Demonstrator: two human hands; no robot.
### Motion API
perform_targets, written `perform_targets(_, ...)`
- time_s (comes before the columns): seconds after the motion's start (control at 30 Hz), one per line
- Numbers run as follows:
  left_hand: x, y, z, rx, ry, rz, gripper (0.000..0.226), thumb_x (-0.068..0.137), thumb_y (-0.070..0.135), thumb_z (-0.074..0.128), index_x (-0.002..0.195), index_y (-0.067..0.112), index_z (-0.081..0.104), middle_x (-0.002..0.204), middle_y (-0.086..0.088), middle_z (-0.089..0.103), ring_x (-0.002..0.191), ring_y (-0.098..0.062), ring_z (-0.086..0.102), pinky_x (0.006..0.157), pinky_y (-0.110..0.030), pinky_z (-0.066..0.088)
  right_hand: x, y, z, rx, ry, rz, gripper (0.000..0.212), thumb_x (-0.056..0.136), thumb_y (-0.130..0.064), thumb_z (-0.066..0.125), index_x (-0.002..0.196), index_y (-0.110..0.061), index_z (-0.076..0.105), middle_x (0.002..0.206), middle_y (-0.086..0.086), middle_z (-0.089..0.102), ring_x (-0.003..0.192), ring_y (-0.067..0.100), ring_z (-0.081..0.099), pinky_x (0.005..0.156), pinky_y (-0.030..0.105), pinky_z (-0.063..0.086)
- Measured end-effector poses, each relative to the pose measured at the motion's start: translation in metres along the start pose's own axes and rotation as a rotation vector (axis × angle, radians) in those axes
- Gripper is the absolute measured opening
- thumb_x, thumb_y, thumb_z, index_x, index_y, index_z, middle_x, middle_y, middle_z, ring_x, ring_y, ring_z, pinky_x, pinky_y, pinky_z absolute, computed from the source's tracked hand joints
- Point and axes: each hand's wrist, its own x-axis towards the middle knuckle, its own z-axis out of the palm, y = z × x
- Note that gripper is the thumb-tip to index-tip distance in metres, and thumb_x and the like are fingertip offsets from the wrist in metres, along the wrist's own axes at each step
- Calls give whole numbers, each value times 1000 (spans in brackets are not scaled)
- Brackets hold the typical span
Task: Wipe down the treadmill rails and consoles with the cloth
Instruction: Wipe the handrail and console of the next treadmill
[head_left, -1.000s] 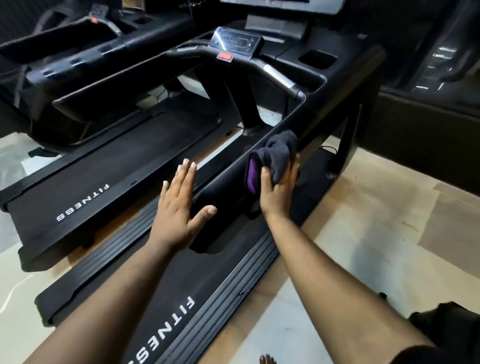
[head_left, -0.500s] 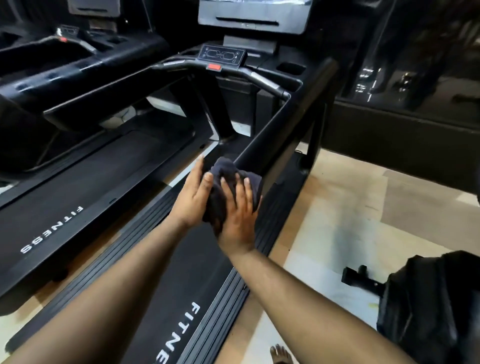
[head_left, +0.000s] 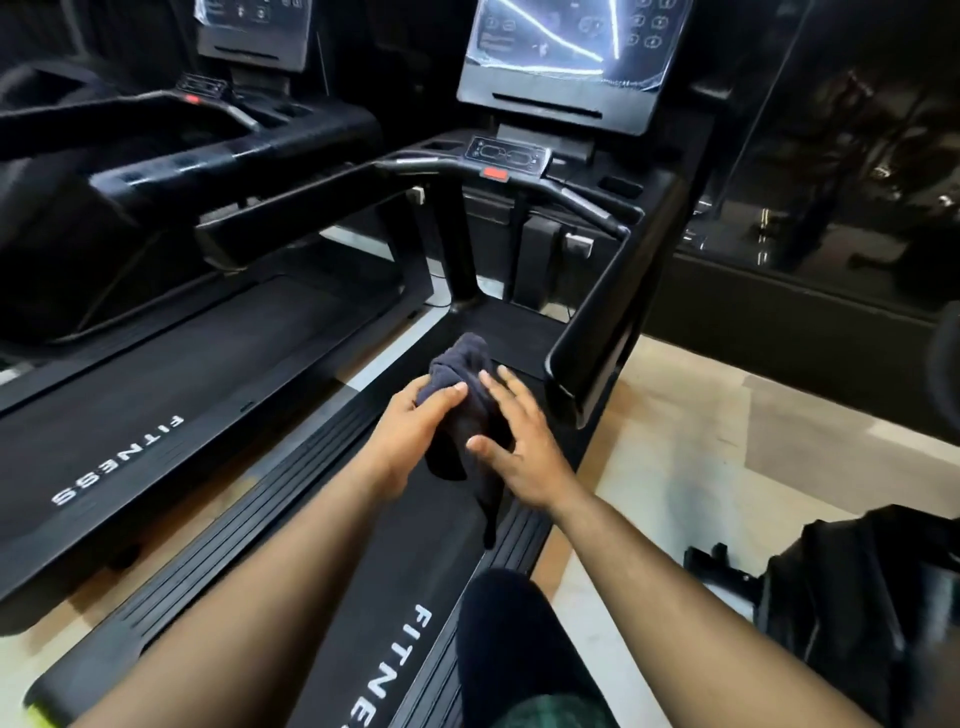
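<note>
The left hand (head_left: 415, 431) gripped the dark cloth (head_left: 467, 405), thumb clamped over its bunched top, above the belt of the near treadmill (head_left: 363, 597), short of its right edge. The right hand (head_left: 519, 447) lay against the cloth with fingers spread, not curled round it. Judged best: refold to a flat pad (a tail hung loose) before pressing along the right rail (head_left: 608, 322) towards the console (head_left: 566, 57).

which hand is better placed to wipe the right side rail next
Right, probably. The right hand lies next to the right side rail, fingers spread on the cloth. The left hand grips the cloth farther away.
</note>
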Motion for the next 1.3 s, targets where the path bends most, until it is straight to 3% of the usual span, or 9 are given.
perform_targets(0.2,20,9,-46,-74,14,5,16,102,20,57,107,27,71,105,1,79,103,-13,73,91,-33,52,57,-8,36,420,25,398,117,64,-94,63,160,-36,27,160,-6,43,144,10,43,123,42,33)
perform_targets(0.33,55,5,-68,-66,37,-5,17,102,22,55,102,29,71,101,4,79,104,-15,72,89,-31,53,103,-3,64,635,-15,469,71,90,-49,75,147,-19,47,138,1,65,122,12,63,107,35,48)
perform_targets(0.47,122,0,-103,-108,62,-38,28,86,39,66,111,27,74,117,-5,76,118,-24,69,112,-50,47,172,17,88,649,24,494,72,80,-49,85,138,-16,58,130,-3,71,121,12,66,108,36,50)
perform_targets(0.6,217,11,-124,-105,-18,-123,45,84,39,68,120,11,70,121,-16,74,121,-34,67,116,-59,41,244,27,88,667,59,575,43,97,-43,68,135,-23,60,124,-11,70,111,4,66,80,24,49)
perform_targets(0.7,275,34,-124,-61,-97,-198,50,84,37,67,125,8,69,122,-16,74,121,-33,67,116,-57,42,293,29,75,723,83,625,47,100,-35,67,144,-24,53,136,-6,65,126,6,60,91,17,48)
perform_targets(0.8,320,64,-122,-23,-188,-277,59,81,43,68,128,9,66,125,-17,72,123,-34,66,116,-56,42,327,28,55,713,103,649,57,92,-37,75,144,-27,54,138,-2,66,131,12,59,108,28,48)
perform_targets(1.0,356,107,-112,517,-312,-148,62,74,76,67,90,17,63,92,-2,74,90,-19,71,90,-51,57,338,7,5,548,237,696,26,89,-25,81,113,-23,69,111,-2,76,108,14,71,96,34,56)
perform_targets(1.13,374,142,-117,1111,-381,125,67,71,84,63,73,19,47,68,4,60,67,-21,60,61,-42,49,327,-10,-32,456,376,729,26,86,-45,77,105,-29,68,108,-7,76,106,13,70,95,38,55)
perform_targets(1.3,395,159,-119,774,-408,142,24,84,42,82,81,27,64,81,6,70,80,-14,68,73,-46,58,312,-21,-38,367,393,738,23,91,-47,65,102,-27,67,107,-1,74,109,23,69,98,50,54)
